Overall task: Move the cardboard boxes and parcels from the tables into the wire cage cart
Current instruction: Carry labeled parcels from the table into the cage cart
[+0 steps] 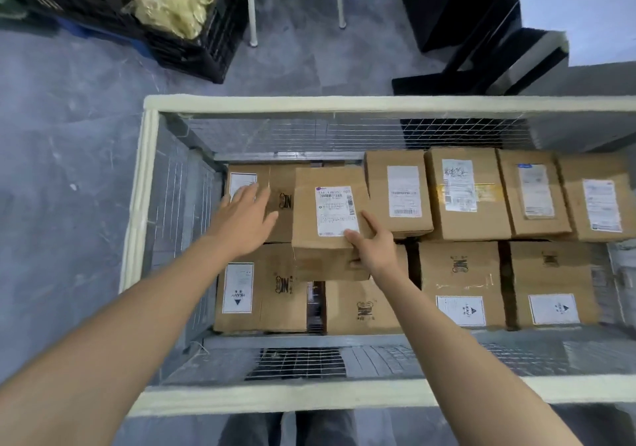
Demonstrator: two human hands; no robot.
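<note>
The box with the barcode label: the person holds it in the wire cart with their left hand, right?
No. The head view shows the right hand holding the box with the barcode label in the wire cart; the left hand is open beside it.

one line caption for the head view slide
Right hand grips a brown cardboard box with a white label inside the cream-framed wire cage cart, left hand open beside it.
</note>
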